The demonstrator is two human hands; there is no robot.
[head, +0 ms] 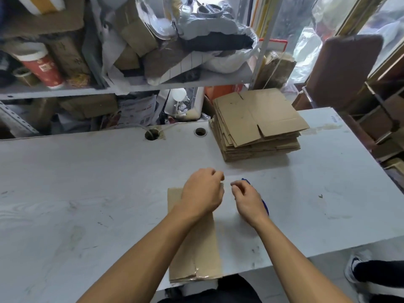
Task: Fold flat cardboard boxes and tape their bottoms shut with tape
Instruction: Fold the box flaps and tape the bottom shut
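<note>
One cardboard box (194,248) lies under two hands, left hand (202,192) and right hand (248,200), fingers curled, grasp unclear.

Both bare forearms reach forward from the lower edge of the view, converging toward the middle. The left hand (202,193) is turned palm down, knuckles up, its fingers curled under with the tips drawn toward the thumb. The right hand (247,201) sits just beside it, apart, fingers likewise curled and bunched toward the thumb, wrist bent slightly inward.
</note>
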